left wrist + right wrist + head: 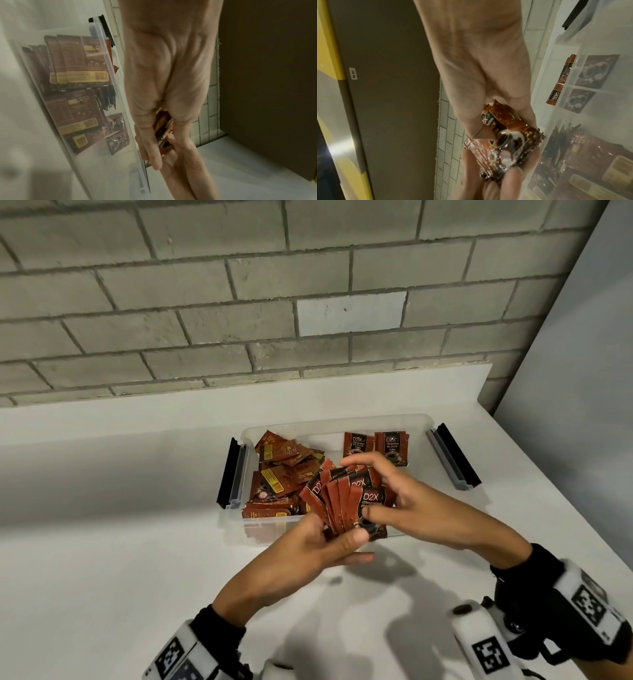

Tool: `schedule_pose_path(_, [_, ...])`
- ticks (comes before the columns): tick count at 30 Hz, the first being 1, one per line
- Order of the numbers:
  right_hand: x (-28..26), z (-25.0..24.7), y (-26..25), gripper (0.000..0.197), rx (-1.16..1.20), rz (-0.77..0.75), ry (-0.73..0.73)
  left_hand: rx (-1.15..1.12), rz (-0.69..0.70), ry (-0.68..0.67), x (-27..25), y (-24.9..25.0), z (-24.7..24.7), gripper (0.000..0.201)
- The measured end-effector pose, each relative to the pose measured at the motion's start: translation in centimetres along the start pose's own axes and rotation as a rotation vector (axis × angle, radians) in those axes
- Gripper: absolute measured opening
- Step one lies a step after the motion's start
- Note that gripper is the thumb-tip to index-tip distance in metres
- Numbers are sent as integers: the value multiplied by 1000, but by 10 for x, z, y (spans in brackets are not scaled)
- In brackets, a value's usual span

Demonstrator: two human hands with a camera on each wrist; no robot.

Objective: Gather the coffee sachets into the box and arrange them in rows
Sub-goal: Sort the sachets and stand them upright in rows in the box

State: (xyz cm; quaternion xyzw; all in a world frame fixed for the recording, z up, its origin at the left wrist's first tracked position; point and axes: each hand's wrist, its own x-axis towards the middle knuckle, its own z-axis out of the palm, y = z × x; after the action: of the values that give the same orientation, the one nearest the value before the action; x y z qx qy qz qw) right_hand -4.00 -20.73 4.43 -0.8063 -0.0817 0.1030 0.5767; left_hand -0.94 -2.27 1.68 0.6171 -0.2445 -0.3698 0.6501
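Coffee sachets (349, 501), a fanned bundle of red-brown packets, sit in both hands just above the near wall of the clear box (404, 422). How many are in the fan cannot be counted, since they overlap and fingers cover their lower ends. Left hand (318, 546) comes up from below, thumb pressed on the front of the bundle and fingers curled behind it. Right hand (407, 501) reaches in from the right, thumb on the front packet's cup picture and fingers arched over the top edges; in the right wrist view the print is blurred. Behind the hands, a loose pile (284, 474) fills the box's left half, partly hidden by the bundle. Two sachets (375, 446) stand side by side against the far wall at the right. The box rests on a white counter (102, 525).
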Motion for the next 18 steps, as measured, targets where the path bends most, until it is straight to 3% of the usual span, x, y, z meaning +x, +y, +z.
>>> schedule_pose_path(4, [1, 5, -6, 54, -24, -29, 29, -28, 31, 96, 6, 3, 5, 44])
schedule_pose_path(12, [7, 27, -3, 70, -66, -159, 313, -100, 158, 384, 20, 0, 16, 35])
schedule_pose_path(15, [6, 34, -7, 72, -75, -226, 339, 13, 191, 452, 21, -3, 17, 33])
schedule_pose_path(18, [9, 44, -14, 79, -141, -207, 336, 274, 236, 447, 20, -1, 24, 29])
